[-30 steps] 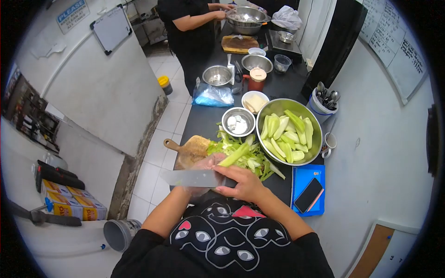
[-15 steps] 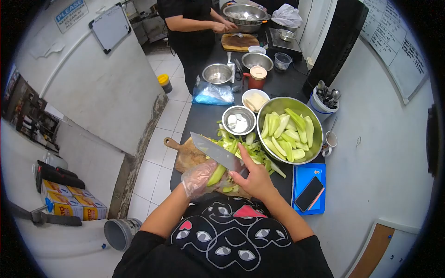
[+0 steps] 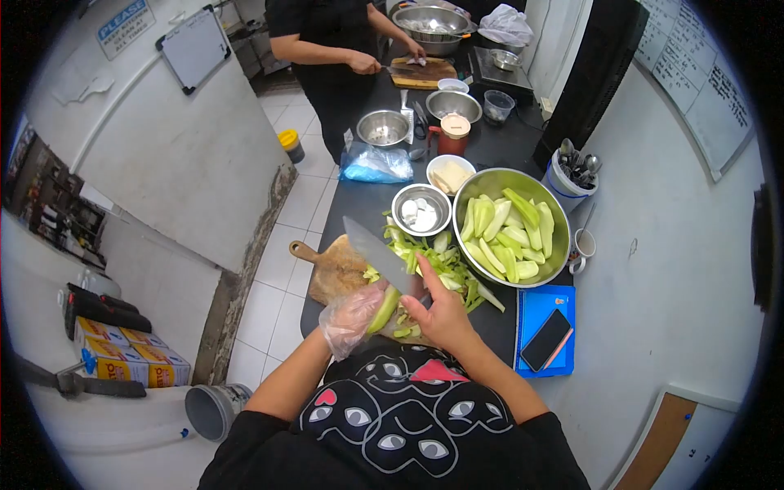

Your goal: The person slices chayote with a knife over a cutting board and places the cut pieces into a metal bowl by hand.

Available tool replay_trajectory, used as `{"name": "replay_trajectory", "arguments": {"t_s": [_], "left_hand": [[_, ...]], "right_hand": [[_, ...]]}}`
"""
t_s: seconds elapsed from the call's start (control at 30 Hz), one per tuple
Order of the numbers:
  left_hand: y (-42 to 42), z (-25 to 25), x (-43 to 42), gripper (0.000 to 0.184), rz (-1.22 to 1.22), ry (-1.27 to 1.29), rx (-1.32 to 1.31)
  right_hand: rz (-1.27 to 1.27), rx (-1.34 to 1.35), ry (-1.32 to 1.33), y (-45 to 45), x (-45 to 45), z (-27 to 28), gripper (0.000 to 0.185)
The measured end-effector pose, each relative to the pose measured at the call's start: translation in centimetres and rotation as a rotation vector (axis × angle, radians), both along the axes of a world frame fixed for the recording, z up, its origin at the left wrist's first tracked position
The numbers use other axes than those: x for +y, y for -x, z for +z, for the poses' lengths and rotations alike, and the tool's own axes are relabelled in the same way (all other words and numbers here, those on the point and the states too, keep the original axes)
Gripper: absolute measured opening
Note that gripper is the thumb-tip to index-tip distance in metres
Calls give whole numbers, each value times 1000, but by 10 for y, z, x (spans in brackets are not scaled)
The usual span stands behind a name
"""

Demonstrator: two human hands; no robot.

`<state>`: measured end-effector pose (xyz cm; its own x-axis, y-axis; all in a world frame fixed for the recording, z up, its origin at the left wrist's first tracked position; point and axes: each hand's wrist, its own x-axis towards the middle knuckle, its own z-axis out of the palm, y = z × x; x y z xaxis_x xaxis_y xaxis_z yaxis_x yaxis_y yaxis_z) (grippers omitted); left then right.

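My left hand, in a clear plastic glove, is closed around a peeled, pale green cucumber-like vegetable piece. In my right hand is a wide-bladed kitchen knife, its blade slanting up and left over the wooden cutting board. The fingers hide its handle. The blade's lower part is close to the vegetable piece; I cannot tell whether they touch. Green peelings and scraps lie on and beyond the board. At the right, a large steel bowl holds several peeled green pieces.
A small steel bowl with white pieces and a white bowl of pale slices stand behind the board. A phone rests on a blue folder. Across the counter, a co-worker cuts on another board.
My knife has tipped steeper, and its tip has shifted slightly right. My left hand has turned a little with the piece. The co-worker's hands have moved apart, showing a knife.
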<state>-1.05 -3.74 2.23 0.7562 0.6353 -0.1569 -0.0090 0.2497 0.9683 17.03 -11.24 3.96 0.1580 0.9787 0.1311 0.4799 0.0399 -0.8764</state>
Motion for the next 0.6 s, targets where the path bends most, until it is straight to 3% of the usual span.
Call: {"name": "replay_trajectory", "arguments": {"t_s": [0.13,0.23,0.37,0.5,0.6], "left_hand": [[-9,-12,-2,62,13,-20,-95],[-11,-31,-2,61,-29,30,-130],[-6,-24,2,52,-95,363,-88],[8,-45,8,46,37,690,-179],[17,-45,10,52,-134,938,-447]], "right_hand": [[-13,70,121,0,-1,7,68],[-87,193,-118,1,9,-34,59],[-85,745,345,-22,9,-15,47],[20,710,458,-30,6,-28,50],[21,538,469,-25,1,-32,55]]}}
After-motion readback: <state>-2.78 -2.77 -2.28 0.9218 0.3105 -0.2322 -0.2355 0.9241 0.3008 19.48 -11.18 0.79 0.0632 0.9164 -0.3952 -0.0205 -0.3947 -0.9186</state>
